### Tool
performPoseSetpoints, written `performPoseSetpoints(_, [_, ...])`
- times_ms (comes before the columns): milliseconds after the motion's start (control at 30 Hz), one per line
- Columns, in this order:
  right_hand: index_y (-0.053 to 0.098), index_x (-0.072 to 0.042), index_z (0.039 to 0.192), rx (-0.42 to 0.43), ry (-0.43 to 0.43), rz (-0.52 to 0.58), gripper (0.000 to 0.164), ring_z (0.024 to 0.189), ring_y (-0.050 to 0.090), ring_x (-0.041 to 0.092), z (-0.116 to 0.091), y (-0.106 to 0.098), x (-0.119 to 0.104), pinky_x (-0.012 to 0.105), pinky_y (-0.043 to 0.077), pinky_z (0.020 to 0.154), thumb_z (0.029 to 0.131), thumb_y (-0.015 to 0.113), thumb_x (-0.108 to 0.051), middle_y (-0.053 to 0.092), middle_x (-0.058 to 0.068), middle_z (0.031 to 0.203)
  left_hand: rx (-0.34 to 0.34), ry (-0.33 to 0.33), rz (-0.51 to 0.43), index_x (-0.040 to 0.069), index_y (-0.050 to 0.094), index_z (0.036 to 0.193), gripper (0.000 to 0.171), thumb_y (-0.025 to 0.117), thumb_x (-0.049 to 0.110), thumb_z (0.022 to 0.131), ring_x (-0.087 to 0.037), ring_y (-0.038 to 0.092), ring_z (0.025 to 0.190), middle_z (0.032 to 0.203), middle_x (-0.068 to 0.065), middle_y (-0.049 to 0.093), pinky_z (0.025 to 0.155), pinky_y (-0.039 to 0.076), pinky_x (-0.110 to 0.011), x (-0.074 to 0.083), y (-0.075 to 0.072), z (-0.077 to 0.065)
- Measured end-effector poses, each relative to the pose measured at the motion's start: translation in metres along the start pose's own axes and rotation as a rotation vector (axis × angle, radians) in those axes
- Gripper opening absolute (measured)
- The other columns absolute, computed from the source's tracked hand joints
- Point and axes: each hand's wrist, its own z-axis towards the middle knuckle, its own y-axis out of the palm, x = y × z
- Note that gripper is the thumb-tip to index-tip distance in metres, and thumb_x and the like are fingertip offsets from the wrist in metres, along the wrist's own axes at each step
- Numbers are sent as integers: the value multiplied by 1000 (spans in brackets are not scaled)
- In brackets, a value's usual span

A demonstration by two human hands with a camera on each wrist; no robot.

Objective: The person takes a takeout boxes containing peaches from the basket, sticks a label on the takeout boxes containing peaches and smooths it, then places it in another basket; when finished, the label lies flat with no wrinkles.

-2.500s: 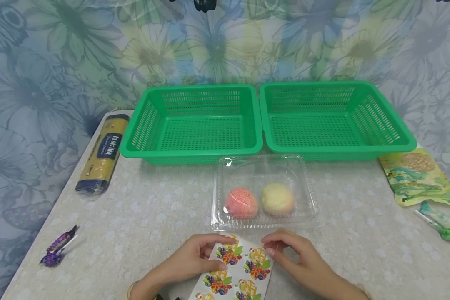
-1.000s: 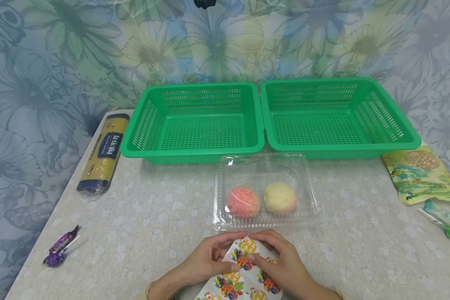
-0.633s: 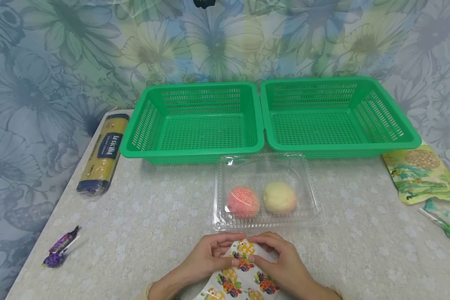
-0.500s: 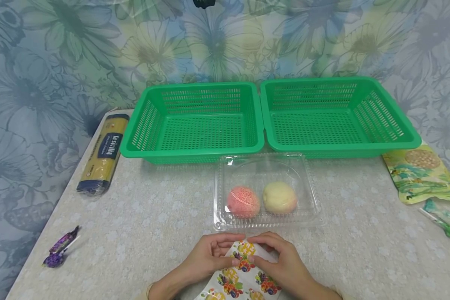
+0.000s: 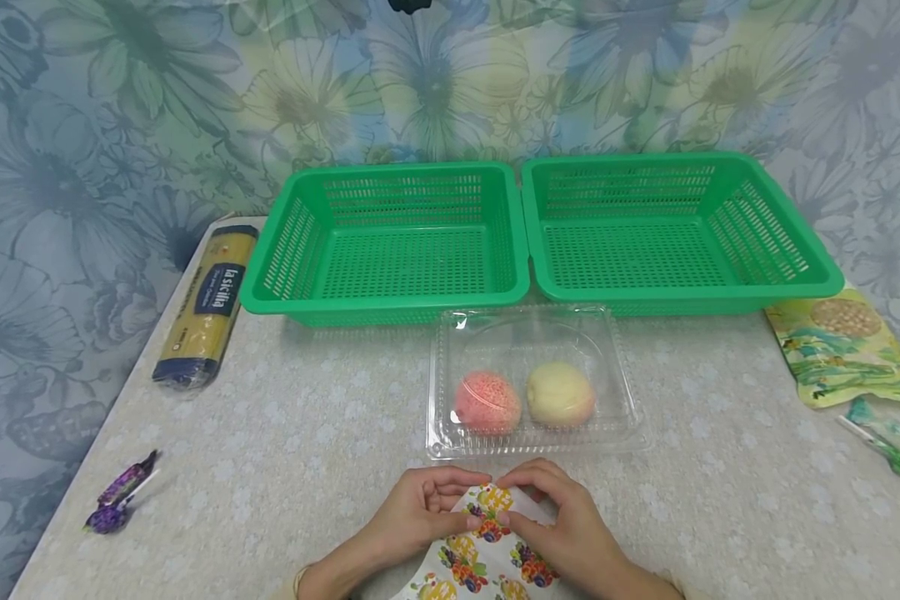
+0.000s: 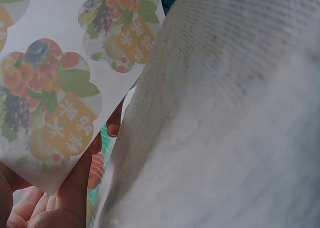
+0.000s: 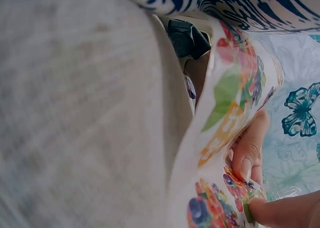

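Observation:
A white sticker sheet [image 5: 461, 567] printed with fruit clusters is held low in the middle of the head view. My left hand [image 5: 416, 517] pinches it near its upper corner, thumb on the printed face. From the other side my right hand [image 5: 570, 529] grips the same corner, and the two thumbs almost meet. Up close in the left wrist view, the sheet [image 6: 50, 103] shows scalloped stickers with orange labels. The right wrist view has the sheet [image 7: 215, 133] bending, with a thumb [image 7: 285, 213] and finger pressing its corner. Part of the sheet lies beyond the head view's bottom edge.
Just beyond the hands sits a clear plastic clamshell [image 5: 532, 333] with a pink round fruit [image 5: 487, 404] and a pale yellow one [image 5: 560, 396] visible. Behind stand two green baskets [image 5: 382, 308]. Pasta [image 5: 206, 308], lollipops [image 5: 120, 496] and a yellow-green packet [image 5: 843, 350] lie at the sides.
My right hand has moved left from the sheet's right edge to pinch its upper corner beside my left hand. The sheet has shifted right and now bends. Little differs over the last second.

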Motion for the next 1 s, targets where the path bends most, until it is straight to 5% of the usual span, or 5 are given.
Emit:
performPoseSetpoints(167, [63, -22, 97, 48, -91, -98, 33, 101, 49, 8, -1, 2, 0, 17, 42, 86, 70, 75, -9, 59, -2, 105, 13, -29, 12, -18, 42, 120, 45, 59, -3, 82, -12, 66, 89, 107, -46, 48, 70, 54, -25, 1, 0, 0])
performPoseSetpoints(600, [68, -19, 102, 65, -189, -215, 41, 92, 41, 5, 0, 1, 2, 16, 39, 71, 64, 77, -5, 55, -8, 100, 11, -41, 24, -17, 43, 120, 44, 58, -3, 82, -12, 66, 87, 106, -44, 49, 70, 54, -24, 2, 0, 0])
performPoseSetpoints(867, [65, -19, 107, 43, -187, -222, 44, 95, 40, 5, -1, 2, 2, 17, 39, 73, 66, 78, -9, 53, -6, 103, 3, -26, 13, -18, 43, 120, 42, 57, -4, 82, -14, 67, 86, 105, -45, 50, 69, 54, -27, 1, -1, -1])
performPoseSetpoints(1000, [65, -18, 106, 29, -254, -228, 41, 98, 42, 8, -1, 2, 3, 17, 41, 76, 68, 76, -8, 55, -2, 105, -2, -29, 14, -18, 44, 119, 42, 57, -4, 82, -12, 67, 85, 103, -45, 50, 68, 54, -25, 0, -1, -1])
